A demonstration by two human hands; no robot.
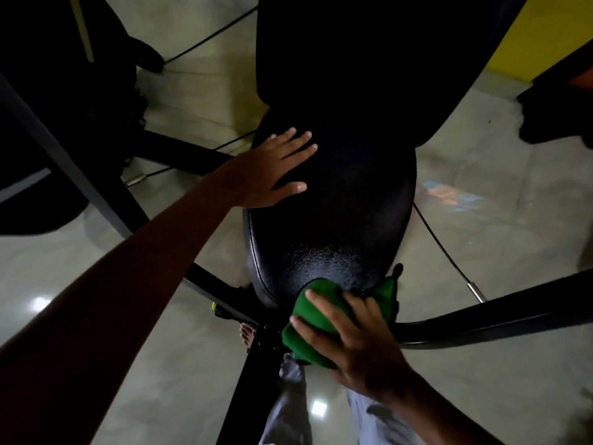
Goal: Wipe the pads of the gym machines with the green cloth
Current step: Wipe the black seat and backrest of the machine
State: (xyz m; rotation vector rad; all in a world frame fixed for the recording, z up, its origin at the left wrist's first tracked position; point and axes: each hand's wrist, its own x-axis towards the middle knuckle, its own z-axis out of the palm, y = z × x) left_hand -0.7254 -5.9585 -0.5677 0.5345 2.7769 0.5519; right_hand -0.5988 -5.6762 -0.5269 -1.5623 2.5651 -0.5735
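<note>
Glossy pale floor tiles (481, 175) surround the machine, with a yellow wall (552, 36) at the upper right and dark frame tubes (500, 316) radiating from beneath the seat. At centre lies the black seat pad (337, 203), an elongated cushion whose long axis runs from the near end, close to the person, away toward the back pad (369, 53), which rises beyond it. The left hand (276, 168) rests flat on the far left portion of the seat pad, fingers straight and spread, holding nothing; it appears to steady the cushion. The right hand (353, 335) presses the green cloth (317, 313) against the near end of the seat pad, fingers extended and splayed over the bunched fabric rather than curled round it. The cloth covers the near edge, with a corner projecting to the right of the fingers. From the right hand, the unwiped length of the pad lies directly ahead along the long axis, toward the left hand. The right hand is the nearer one to the cloth and to the near edge. Judgement: the coming stroke calls for pushing the cloth forward along that axis; the left hand sits in the path and would likely need to lift or shift.
</note>
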